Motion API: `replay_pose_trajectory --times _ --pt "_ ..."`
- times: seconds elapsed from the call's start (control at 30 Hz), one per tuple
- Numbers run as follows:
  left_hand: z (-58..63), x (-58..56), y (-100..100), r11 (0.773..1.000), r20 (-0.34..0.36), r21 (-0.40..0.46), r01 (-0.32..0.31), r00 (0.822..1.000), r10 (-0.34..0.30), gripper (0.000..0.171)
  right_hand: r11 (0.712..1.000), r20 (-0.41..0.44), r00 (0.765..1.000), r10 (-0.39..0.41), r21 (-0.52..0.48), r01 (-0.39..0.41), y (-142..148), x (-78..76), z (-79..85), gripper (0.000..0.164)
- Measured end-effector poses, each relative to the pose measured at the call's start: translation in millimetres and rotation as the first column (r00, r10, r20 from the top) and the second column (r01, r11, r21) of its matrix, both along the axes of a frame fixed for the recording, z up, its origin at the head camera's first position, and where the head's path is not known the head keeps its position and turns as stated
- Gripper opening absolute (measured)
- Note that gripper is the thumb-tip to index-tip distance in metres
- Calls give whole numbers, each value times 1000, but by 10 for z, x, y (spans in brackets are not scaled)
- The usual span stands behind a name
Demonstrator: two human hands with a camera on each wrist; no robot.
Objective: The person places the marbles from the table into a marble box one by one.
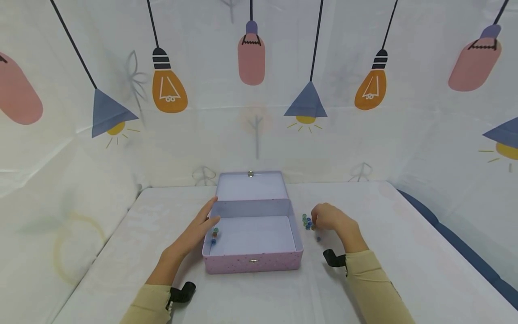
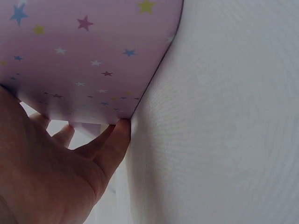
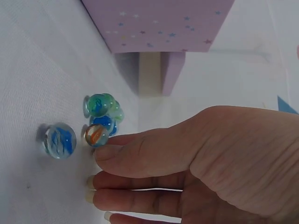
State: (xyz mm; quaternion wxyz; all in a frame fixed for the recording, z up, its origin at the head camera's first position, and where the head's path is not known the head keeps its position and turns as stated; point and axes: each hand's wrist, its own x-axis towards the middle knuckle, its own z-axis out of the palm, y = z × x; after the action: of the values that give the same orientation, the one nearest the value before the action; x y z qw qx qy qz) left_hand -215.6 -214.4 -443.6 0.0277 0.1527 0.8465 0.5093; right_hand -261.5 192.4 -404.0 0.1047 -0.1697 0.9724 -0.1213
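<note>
From my distance I see the left hand (image 1: 198, 227) spread against the left wall of an open rectangular pink box with printed stars (image 1: 275, 263); in its wrist view the box hides some fingertips. Just beside this thumb, inside, lie small coloured marbles (image 1: 214, 236), too tiny to make out well. The right hand (image 3: 187, 161) brings thumb and forefinger close at a clear glass marble with orange swirl (image 3: 96, 136); whether they pinch it, I cannot tell. Between this hand and the box, green and blue glass marbles (image 3: 99, 105) partly hide each other. Nearer to me than this grip, one clear blue-swirled marble (image 3: 60, 141) lies apart.
</note>
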Motion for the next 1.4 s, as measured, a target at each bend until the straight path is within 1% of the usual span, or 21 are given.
replay_pose_trajectory --times 0.23,0.43,0.6,0.73,0.93,1.2,1.4 --pt "-19 -5 -1 1000 -1 1 -3 1000 3 66 1000 18 1000 -25 -1 25 -36 -10 -37 10" --pt "-20 -10 -7 1000 -2 2 -1 1000 2 66 999 23 1000 16 -42 -15 -69 29 -8 3" --pt "-19 -21 -4 1000 -8 -1 -3 1000 3 66 999 37 999 18 -49 -16 -120 7 -12 12" --pt "-13 -27 -6 1000 -11 -1 -1 1000 1 66 998 22 999 35 -47 -34 -170 -22 -39 14" --pt "-24 -57 -11 999 -24 27 24 999 -23 66 994 21 998 58 -92 -56 -220 -11 -34 16" --pt "-47 -71 -16 999 -22 27 27 999 -26 66 995 44 998 43 -89 -39 -231 20 -21 16" --pt "-31 -56 -15 1000 -10 18 19 1000 -19 66 995 44 999 13 -98 -8 -211 40 15 19"
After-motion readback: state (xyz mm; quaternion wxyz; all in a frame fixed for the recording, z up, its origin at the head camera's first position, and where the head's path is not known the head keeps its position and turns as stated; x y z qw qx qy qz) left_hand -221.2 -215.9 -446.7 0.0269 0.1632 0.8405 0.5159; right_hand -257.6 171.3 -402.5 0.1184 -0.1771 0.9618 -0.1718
